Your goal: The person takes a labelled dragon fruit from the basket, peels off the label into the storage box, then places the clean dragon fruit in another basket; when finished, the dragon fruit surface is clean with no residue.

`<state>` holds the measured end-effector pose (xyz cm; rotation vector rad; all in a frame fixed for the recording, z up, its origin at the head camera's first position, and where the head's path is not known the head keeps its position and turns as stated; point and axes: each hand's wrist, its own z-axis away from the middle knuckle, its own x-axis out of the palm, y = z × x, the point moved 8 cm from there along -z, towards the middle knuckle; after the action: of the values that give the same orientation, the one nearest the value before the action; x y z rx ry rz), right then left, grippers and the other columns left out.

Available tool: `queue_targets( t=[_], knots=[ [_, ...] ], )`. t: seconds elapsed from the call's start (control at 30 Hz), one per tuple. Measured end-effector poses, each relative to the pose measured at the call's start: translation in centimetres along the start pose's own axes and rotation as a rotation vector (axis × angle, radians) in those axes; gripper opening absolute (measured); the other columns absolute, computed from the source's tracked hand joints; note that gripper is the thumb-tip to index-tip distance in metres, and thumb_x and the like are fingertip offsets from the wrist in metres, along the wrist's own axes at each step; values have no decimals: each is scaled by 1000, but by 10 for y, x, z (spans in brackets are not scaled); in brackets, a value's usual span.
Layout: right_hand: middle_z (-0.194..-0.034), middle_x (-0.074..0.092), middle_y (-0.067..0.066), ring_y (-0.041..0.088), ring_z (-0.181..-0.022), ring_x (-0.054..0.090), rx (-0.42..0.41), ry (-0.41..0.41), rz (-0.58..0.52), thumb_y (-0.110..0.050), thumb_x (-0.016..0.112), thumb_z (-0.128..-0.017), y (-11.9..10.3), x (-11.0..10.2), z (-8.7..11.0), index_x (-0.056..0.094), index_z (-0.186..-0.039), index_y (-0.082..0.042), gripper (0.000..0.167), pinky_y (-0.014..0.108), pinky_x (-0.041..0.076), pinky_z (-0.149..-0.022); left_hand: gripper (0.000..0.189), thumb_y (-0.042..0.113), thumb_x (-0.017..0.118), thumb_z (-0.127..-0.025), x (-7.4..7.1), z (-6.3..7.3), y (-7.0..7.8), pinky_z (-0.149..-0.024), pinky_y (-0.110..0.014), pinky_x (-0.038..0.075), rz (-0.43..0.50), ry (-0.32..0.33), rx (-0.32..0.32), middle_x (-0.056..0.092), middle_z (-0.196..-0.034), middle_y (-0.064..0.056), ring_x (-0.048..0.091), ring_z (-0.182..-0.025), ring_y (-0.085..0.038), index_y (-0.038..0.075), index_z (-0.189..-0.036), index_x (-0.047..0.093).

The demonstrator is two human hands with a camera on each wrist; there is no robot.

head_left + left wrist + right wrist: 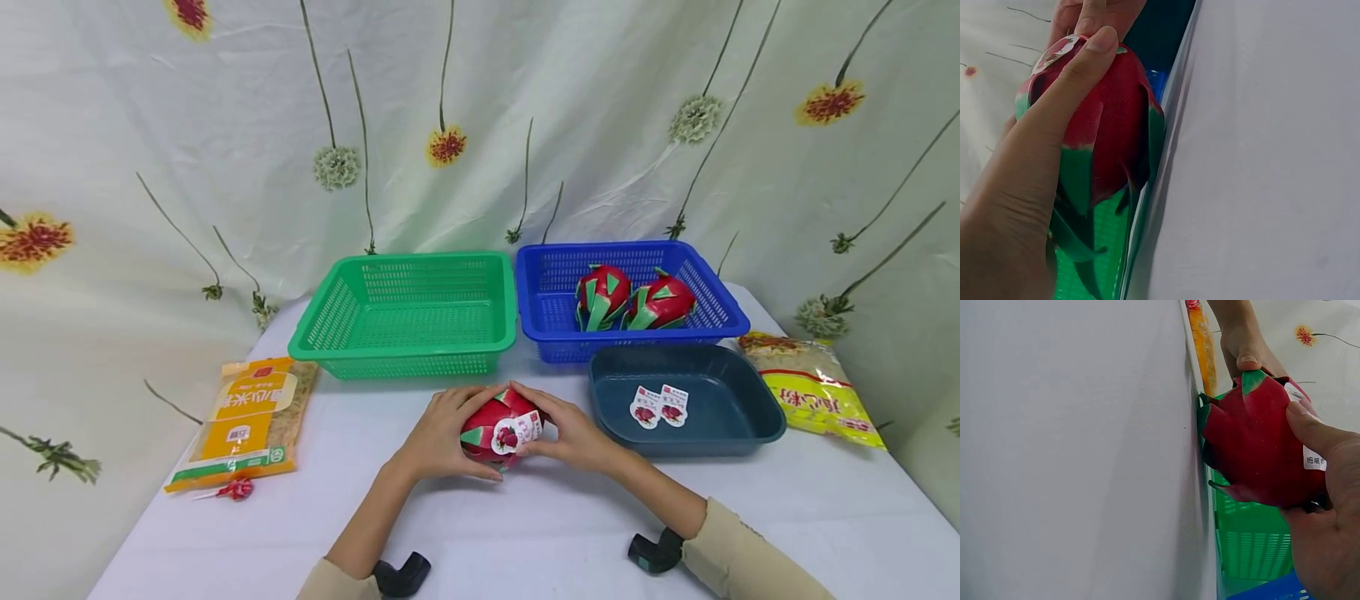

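Note:
A red dragon fruit [491,417] with green scale tips is between both hands over the middle of the table. My left hand [442,433] grips it from the left, fingers over the top and thumb low on the near side. From the right, my right hand [573,433] holds it, its thumb on a white label [517,432] printed with a dragon fruit. Part of that label [1315,456] shows beside the thumb in the right wrist view. In the left wrist view the green-tipped scales of the dragon fruit [1110,131] hang below the left thumb.
Behind stand a green basket [416,362] and a blue basket [551,312] with two dragon fruits [660,302]. A dark blue tray [720,400] holds two labels [660,406]. Food bags lie left [251,417] and right [813,387]; a lollipop [237,489] lies by the left bag.

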<state>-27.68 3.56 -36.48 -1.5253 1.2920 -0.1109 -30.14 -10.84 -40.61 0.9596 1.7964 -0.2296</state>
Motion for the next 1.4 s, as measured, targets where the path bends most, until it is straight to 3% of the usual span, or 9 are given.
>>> queue_targets(
  t=[0.2, 0.33, 0.47, 0.6, 0.73, 0.9, 1.0, 1.2, 1.4],
  knots=[
    [-138, 36, 27, 37, -125, 38, 8, 7, -32, 4, 74, -73, 1, -2, -1, 30, -136, 13, 77, 42, 37, -97, 105, 78, 67, -50, -1, 2, -2, -91, -40, 39, 20, 32, -23, 47, -125, 0, 40, -116, -14, 38, -141, 32],
    [-130, 47, 24, 37, -119, 45, -54, 114, -3, 6, 74, -73, -4, -13, -1, 38, -134, 10, 71, 45, 40, -94, 103, 77, 68, -51, -2, 4, -6, -86, -38, 45, 64, 61, -43, 47, -123, 3, 43, -112, -13, 38, -140, 33],
    [-102, 56, 13, 29, -90, 54, -65, 321, 84, 2, 74, -74, 7, -25, 3, 51, -127, 2, 58, 40, 49, -73, 103, 73, 72, -50, -2, 6, -10, -83, -38, 48, 124, 99, -57, 48, -122, 6, 48, -108, -13, 37, -139, 34],
    [-68, 43, -2, 14, -56, 39, -7, 433, 135, -9, 77, -75, 25, -28, 8, 62, -118, -5, 46, 28, 34, -48, 104, 69, 75, -51, -2, 7, -12, -81, -39, 49, 162, 120, -53, 48, -122, 4, 49, -107, -15, 33, -139, 35],
    [-52, 29, -8, 6, -45, 25, 46, 429, 75, -16, 75, -77, 34, -23, 9, 67, -113, -10, 37, 23, 21, -40, 103, 69, 74, -52, -1, 8, -13, -81, -39, 49, 170, 116, -55, 48, -122, 3, 48, -107, -16, 33, -140, 35],
    [-49, 29, -9, 3, -44, 25, 100, 414, 58, -20, 73, -80, 45, -16, 10, 69, -111, -17, 32, 21, 20, -40, 102, 69, 74, -53, 0, 7, -13, -81, -39, 48, 173, 118, -57, 48, -122, 4, 48, -107, -15, 33, -140, 35],
    [-49, 29, -7, 3, -45, 23, 86, 448, 35, -14, 74, -78, 46, -15, 11, 71, -107, -12, 29, 22, 19, -41, 102, 69, 74, -53, 0, 7, -13, -81, -39, 48, 174, 119, -59, 47, -122, 4, 47, -107, -15, 33, -140, 34],
    [-47, 28, 5, 5, -46, 22, 51, 503, -113, 3, 70, -78, 32, -16, 11, 70, -94, 7, 17, 26, 18, -39, 103, 70, 74, -52, 0, 7, -11, -81, -39, 48, 172, 123, -64, 47, -122, 5, 47, -107, -14, 34, -140, 35],
    [-47, 29, 7, 4, -47, 24, 83, 518, -169, 4, 68, -79, 21, -19, 10, 69, -88, 8, 10, 27, 19, -41, 101, 74, 70, -52, 0, 6, -12, -82, -38, 47, 171, 116, -82, 47, -121, 7, 47, -107, -12, 36, -139, 35]
  ],
)
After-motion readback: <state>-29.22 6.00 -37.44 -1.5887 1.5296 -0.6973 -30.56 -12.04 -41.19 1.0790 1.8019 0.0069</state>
